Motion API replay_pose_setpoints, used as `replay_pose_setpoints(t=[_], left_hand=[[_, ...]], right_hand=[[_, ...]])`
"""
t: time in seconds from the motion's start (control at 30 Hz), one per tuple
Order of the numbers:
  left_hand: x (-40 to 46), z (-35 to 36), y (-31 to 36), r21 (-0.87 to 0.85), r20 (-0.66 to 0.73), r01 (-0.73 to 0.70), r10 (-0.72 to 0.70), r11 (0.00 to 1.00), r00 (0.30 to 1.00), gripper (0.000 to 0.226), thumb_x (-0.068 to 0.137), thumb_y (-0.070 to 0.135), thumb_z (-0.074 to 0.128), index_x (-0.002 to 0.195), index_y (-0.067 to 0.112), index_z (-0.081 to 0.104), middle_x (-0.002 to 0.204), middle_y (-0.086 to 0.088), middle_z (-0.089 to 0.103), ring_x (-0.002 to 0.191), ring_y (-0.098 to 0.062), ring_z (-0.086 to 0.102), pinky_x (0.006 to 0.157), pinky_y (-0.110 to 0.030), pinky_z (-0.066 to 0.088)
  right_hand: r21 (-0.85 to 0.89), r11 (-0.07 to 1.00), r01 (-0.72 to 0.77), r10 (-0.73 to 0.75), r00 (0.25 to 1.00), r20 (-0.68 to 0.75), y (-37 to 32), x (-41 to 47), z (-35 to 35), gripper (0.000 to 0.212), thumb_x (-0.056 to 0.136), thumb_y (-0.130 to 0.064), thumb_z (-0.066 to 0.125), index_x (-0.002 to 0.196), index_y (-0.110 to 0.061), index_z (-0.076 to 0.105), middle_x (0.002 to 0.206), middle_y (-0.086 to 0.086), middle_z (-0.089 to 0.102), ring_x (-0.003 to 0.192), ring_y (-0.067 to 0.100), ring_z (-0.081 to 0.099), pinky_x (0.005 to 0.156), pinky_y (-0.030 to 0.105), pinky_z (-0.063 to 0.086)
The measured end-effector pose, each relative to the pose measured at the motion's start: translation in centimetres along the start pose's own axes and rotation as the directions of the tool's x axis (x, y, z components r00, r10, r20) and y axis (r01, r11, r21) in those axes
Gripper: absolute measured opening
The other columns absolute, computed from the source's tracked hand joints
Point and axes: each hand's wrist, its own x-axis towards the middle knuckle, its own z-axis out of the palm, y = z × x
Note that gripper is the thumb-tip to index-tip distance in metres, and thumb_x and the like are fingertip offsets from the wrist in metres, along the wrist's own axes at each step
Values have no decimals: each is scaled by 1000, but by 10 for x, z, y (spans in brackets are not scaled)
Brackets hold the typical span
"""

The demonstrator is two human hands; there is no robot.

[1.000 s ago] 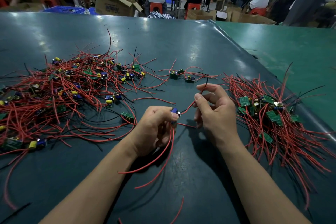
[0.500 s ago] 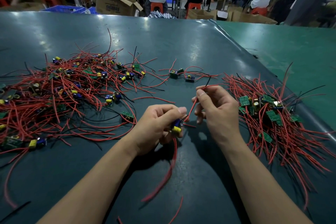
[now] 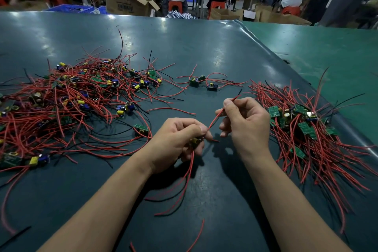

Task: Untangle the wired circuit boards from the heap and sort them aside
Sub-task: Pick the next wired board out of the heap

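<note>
Above the dark bench [image 3: 184,47] we see our left hand [image 3: 176,143] gripping a small circuit board [image 3: 195,141], right hand [image 3: 245,122] pinching its red wire [image 3: 216,117], tangled heap [image 3: 67,104] at left, sorted pile [image 3: 311,135] at right.

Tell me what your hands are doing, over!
Left hand grips small wired circuit board. Right hand pinches its thin red wire. Nothing blocking.

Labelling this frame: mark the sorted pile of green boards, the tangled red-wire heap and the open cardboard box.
sorted pile of green boards [image 3: 304,129]: head view, on a green board.
tangled red-wire heap [image 3: 61,104]: head view, mid-heap wires.
open cardboard box [image 3: 122,4]: head view, its printed side.
</note>
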Motion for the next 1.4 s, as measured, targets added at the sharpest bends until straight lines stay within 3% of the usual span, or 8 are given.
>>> replay_pose_setpoints(t=[0.33, 0.47, 0.57, 0.67, 0.8, 0.93, 1.03, 1.4], left_hand=[[0, 0, -2, -99, -75, 2, -10, 995, 997, 22, 82, 16, 55, 63, 15, 67, 44, -3, 49, 31, -9, 31, 36, -11, 24], [6, -1, -1, -186, -292, -82, 25, 979, 956, 27, 96, 11, 51, 76, 14, 69, 67, -6, 66, 35, -10, 37, 34, -13, 27], [6, -1, 0, -183, -318, -85, 23, 979, 948, 27, 94, 11, 54, 75, 14, 73, 68, -3, 63, 42, -12, 41, 42, -17, 26], [3, -2, 1, -154, -237, -57, 20, 986, 971, 18, 92, 14, 58, 84, 8, 73, 68, -1, 67, 46, -5, 51, 39, -13, 30], [2, -1, 1, -214, -137, -40, 10, 976, 991, 23, 81, 24, 63, 92, 9, 76, 82, -8, 72, 64, -16, 63, 51, -23, 50], [6, -2, 1, -253, -181, -71, 25, 965, 983, 46, 79, 35, 58, 117, 11, 65, 90, -8, 62, 57, -6, 57, 53, -17, 50], [8, -4, -5, -107, -164, -65, 47, 992, 985, 39, 79, 34, 60, 110, 11, 67, 90, -6, 68, 74, -15, 60, 63, -22, 51], [7, -7, -4, -110, -225, -66, 40, 992, 974, 29, 91, 28, 54, 91, 4, 70, 48, 6, 31, 40, -6, 24, 42, -15, 24]], right_hand=[[300, 944, -139, 255, 884, -391, -3, 25, -24, 23, 97, -9, 56, 75, -12, 49, 49, -3, 60, 36, 6, 49, 34, 17, 37], [44, 956, -289, 284, 954, 94, -1, 4, -2, 38, 97, -40, 54, 73, -11, 59, 49, -1, 56, 33, 9, 44, 31, 15, 29], [-242, 946, -217, 315, 794, 519, 0, -13, 6, 41, 82, -49, 63, 71, -9, 66, 51, -7, 51, 39, 4, 39, 37, 15, 28], [-221, 955, -197, 293, 726, 622, -6, -15, 3, 22, 86, -30, 65, 74, -13, 73, 53, -9, 53, 43, 2, 38, 42, 13, 28], [-245, 945, -217, 326, 694, 642, -10, -18, 4, 37, 95, -19, 60, 62, -27, 73, 45, -9, 50, 36, 2, 38, 37, 11, 27], [-159, 973, -168, 226, 835, 502, -9, -19, 11, 33, 95, -11, 60, 64, -17, 69, 47, -8, 53, 36, 1, 38, 37, 11, 29], [-75, 990, -115, 133, 945, 298, -7, -13, 9, 28, 95, -13, 61, 68, -15, 66, 45, -6, 54, 34, 1, 40, 36, 12, 30], [-102, 995, -11, 1, 996, -95, -7, 4, -9, 28, 94, -21, 63, 66, -15, 63, 50, -2, 59, 38, 7, 44, 42, 21, 33]])
